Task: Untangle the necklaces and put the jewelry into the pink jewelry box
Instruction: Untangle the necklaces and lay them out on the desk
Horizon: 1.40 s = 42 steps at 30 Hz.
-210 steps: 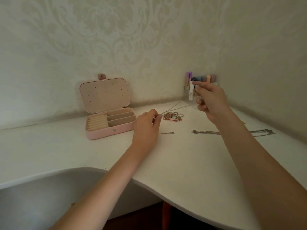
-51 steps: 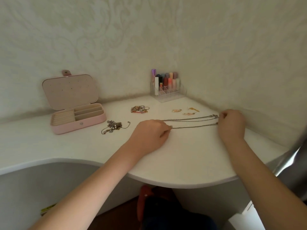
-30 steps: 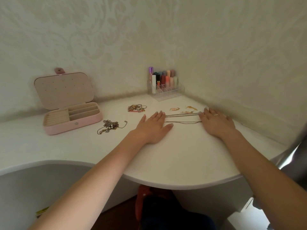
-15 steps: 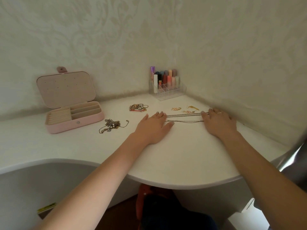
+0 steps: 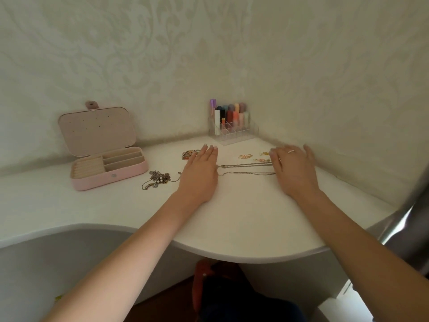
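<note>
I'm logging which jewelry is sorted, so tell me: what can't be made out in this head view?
- Chain ends: stretched chains run under the left hand and right hand.
- Tangled cluster: too small to count necklaces.
- Bracelet pile: partly behind left fingers.
- Pink jewelry box: compartment floors hidden by its walls.

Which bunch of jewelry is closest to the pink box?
The dark tangled chain pile with small pearly beads, lying on the white desk just right of the open pink jewelry box. The colourful pile and gold pieces lie farther right.

Cream damask-patterned walls (image 5: 162,54), white curved corner desk (image 5: 243,217), dark floor (image 5: 167,298)
</note>
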Motion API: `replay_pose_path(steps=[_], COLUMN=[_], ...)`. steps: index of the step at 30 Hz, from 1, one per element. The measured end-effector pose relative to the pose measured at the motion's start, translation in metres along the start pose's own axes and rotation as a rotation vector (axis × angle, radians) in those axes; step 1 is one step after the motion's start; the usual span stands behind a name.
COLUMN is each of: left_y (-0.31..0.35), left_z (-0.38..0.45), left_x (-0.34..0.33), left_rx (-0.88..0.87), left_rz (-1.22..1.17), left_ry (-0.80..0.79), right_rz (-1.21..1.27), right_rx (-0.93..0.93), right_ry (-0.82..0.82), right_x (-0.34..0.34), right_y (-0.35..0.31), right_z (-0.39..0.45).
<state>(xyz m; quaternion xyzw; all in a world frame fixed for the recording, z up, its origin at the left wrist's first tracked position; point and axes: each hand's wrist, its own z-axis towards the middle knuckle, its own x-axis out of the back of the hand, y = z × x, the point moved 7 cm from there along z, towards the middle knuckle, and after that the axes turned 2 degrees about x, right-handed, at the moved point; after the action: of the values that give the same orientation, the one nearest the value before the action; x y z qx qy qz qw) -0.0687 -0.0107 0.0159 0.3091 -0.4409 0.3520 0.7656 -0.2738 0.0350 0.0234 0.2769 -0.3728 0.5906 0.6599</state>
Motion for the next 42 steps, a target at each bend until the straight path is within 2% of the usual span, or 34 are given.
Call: replay_pose_path(steps=[3,7,11,13,16,20,23,25,26,32,39,42], left_y=[-0.036,-0.083,-0.104,-0.114,-0.120,-0.130,-0.134,-0.127,-0.123,-0.116,-0.131,-0.132], left_z=[-0.018,-0.044,-0.058,-0.059,-0.056,-0.039,-0.023,-0.020,-0.021,-0.022,-0.029,-0.033], left_x=[0.026,0.048,0.046,0.049,0.060,0.061,0.039,0.027,0.026,0.026,0.033,0.036], left_rx=[0.090,0.287,0.269,0.256,0.227,0.397,0.509,0.493,0.469,0.426,0.552,0.572], left_rz=[-0.067,0.034,0.017,-0.017,-0.105,-0.452,-0.877,-1.138,-1.177,-1.172,-1.126,-1.015], left_ry=[0.078,0.054,0.028,0.055,0.181,0.346,0.270,0.189,0.151,0.096,0.272,0.340], right_rz=[0.065,0.195,0.410,0.557,0.662,0.958,1.109,1.140,1.144,1.217,1.393,1.507], right_rx=[0.090,0.304,0.413,0.397,0.347,0.176,0.107,0.077,0.063,0.008,-0.204,-0.280], right_ry=[0.050,-0.103,-0.303,-0.353,-0.311,-0.177,-0.136,-0.170,-0.187,-0.182,-0.136,-0.166], right_x=[0.013,0.005,-0.016,-0.027,-0.037,-0.036,-0.035,-0.040,-0.043,-0.040,-0.037,-0.034], right_y=[-0.037,-0.123,-0.200,-0.218,-0.220,-0.200,-0.193,-0.194,-0.194,-0.191,-0.175,-0.174], right_z=[-0.005,-0.002,0.006,0.009,0.011,0.020,0.025,0.025,0.024,0.023,0.022,0.021])
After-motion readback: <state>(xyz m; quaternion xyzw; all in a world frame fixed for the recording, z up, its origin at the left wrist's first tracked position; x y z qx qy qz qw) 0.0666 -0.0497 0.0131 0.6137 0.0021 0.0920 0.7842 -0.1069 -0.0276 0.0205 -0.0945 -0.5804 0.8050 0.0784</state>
